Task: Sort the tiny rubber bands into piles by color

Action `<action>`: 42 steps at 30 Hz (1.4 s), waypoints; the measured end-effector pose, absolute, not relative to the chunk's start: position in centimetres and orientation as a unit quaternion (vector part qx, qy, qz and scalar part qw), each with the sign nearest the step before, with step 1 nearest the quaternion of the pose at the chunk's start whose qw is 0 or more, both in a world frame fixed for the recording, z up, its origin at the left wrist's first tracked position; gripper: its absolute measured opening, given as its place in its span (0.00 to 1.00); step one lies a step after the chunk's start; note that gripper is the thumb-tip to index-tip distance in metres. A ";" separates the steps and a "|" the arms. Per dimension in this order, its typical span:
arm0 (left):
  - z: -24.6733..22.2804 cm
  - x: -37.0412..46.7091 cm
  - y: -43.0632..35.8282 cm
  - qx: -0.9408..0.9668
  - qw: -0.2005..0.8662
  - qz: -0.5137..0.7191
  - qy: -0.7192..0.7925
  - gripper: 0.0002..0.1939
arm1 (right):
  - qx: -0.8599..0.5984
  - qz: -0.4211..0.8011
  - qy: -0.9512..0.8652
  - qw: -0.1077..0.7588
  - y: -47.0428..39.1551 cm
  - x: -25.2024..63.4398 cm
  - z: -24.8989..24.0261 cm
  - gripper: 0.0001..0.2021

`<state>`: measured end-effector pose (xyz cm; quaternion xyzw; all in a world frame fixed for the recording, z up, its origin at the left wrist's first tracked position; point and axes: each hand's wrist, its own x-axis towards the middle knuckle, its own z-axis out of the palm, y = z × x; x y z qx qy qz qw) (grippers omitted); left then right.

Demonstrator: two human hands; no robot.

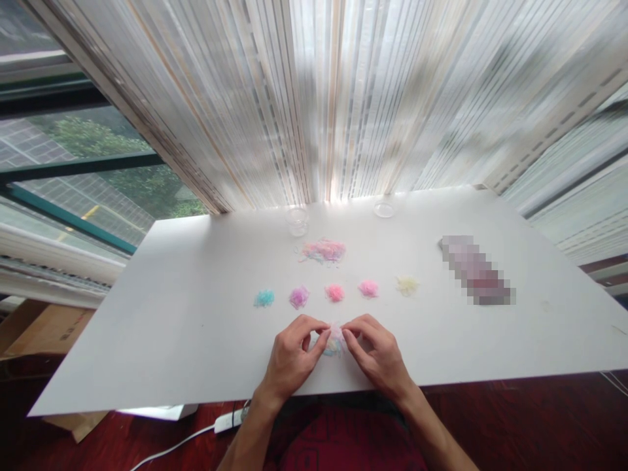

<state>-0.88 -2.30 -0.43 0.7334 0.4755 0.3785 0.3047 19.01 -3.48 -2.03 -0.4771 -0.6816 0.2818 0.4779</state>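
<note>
My left hand [295, 353] and my right hand [377, 353] meet over a small mixed pile of thin, pastel-coloured strands [333, 347], which look like tiny rubber bands. Thumb and forefinger of each hand are pinched at the pile's top, beside some pale pink strands; what they grip is too small to make out. Ahead of my hands lies a row of small piles: teal [265, 298], purple [299, 297], coral [335, 292], pink [368, 288] and pale yellow [407, 285]. Farther back is a larger mixed pile [322, 250].
On the white table [186, 347] a clear plastic cup [297, 221] and a clear round lid [384, 209] stand near the curtain [318, 98]. A blurred oblong object [475, 269] lies at right. A power strip [229, 421] and a cardboard box [49, 330] are below.
</note>
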 end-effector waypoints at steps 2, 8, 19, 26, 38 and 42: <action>-0.4 -1.0 -2.2 0.722 0.302 0.400 0.476 0.04 | -0.478 0.280 -0.682 0.477 -3.5 19.0 -2.0 0.06; -0.4 -1.5 -1.8 0.705 0.280 0.448 0.473 0.03 | -0.479 0.283 -0.684 0.472 -3.5 18.9 -2.1 0.06; -0.8 -2.4 -1.4 0.718 0.180 0.432 0.515 0.04 | -0.475 0.285 -0.689 0.468 -3.5 18.9 -2.0 0.05; -1.6 -4.3 -0.8 0.679 0.088 0.420 0.596 0.06 | -0.473 0.278 -0.692 0.468 -3.4 18.9 -2.0 0.06; -2.2 -4.6 -0.4 0.648 0.057 0.383 0.656 0.12 | -0.475 0.272 -0.699 0.460 -3.4 18.9 -1.9 0.06; -2.2 -4.1 -0.2 0.645 0.062 0.364 0.669 0.11 | -0.474 0.273 -0.699 0.461 -3.4 18.9 -1.9 0.07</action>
